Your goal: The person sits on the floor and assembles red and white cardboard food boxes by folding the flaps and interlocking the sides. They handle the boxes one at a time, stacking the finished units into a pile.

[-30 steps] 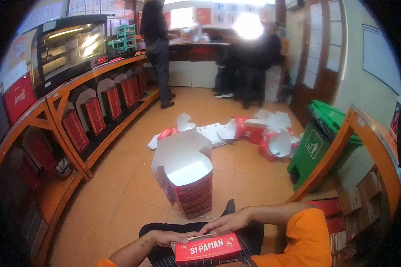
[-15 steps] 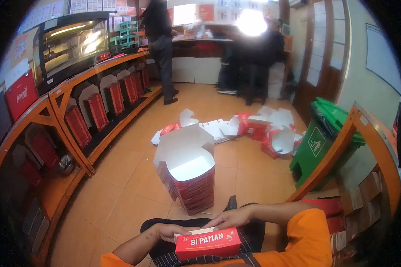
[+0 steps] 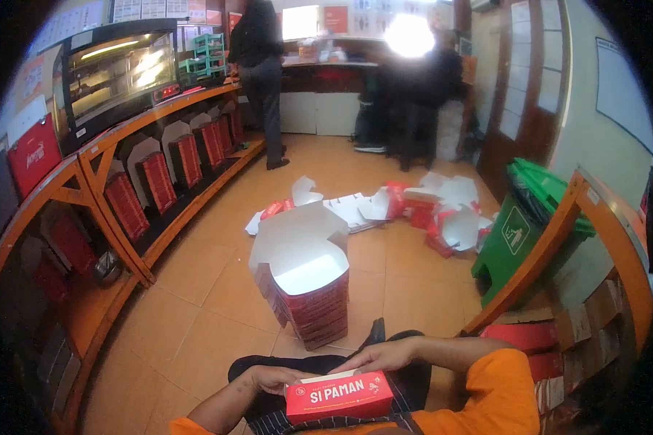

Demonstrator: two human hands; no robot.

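We look across a floor [image 3: 189,312] of orange-tan tiles. Along our left runs an orange-framed counter [image 3: 159,114], bearing a lit glass display cabinet [image 3: 116,76]. To our right we see a pale wall [image 3: 584,119] and a brown door [image 3: 533,109]; ahead, a white glare [image 3: 410,36] shines near a pale-fronted back counter [image 3: 297,114].

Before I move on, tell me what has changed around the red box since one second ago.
The left hand has drawn back leftward from beside the right hand, to the far left edge of the red box. The right hand and box stay about where they were; the stack of open boxes hasn't moved.
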